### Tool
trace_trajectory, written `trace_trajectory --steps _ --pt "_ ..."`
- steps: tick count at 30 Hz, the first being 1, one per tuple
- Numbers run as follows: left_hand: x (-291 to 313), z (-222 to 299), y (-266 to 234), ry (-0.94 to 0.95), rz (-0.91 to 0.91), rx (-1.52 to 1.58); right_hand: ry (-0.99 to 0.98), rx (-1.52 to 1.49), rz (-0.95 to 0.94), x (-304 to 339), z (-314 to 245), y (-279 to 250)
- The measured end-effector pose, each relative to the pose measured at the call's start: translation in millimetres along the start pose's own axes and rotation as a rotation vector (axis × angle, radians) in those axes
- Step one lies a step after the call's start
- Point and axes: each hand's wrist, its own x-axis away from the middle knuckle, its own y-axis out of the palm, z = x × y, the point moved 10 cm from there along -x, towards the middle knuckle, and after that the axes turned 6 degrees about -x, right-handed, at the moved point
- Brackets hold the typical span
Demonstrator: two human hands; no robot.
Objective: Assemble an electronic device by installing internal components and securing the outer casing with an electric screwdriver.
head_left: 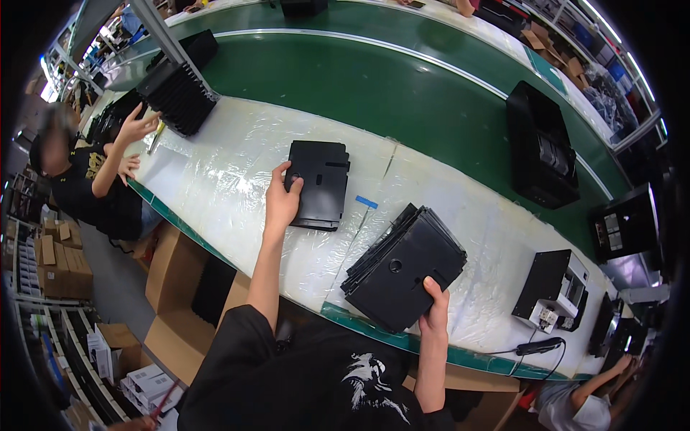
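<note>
My left hand grips the left edge of a small stack of flat black plastic panels, thumb on top and fingers at the side. This stack lies on the film-covered worktable, its edges nearly lined up. Closer to me and to the right is a thicker, fanned-out stack of similar black plastic panels. My right hand holds its near right edge, with the thumb on the top panel and the other fingers hidden. Between the two stacks lies a small blue strip on the table.
Beyond the white worktable runs a green conveyor carrying a black housing. A black-and-white device and a cabled black tool sit at right. At left, a co-worker stands near stacked black parts. Below is an open carton.
</note>
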Motion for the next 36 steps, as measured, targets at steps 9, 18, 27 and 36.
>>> trace_trajectory --steps 9,18,27,36 --pt "8 7 4 0.151 0.138 -0.267 0.015 0.018 -0.015 -4 6 -6" --pt "6 -2 1 0.223 0.122 -0.319 0.011 0.01 -0.011 -2 2 -1" --pt "6 -10 -6 0.263 0.192 -0.141 0.02 -0.077 -0.086 -7 2 7" --pt "11 -43 -19 0.101 0.199 0.274 0.134 0.131 -0.268 -51 -4 127"
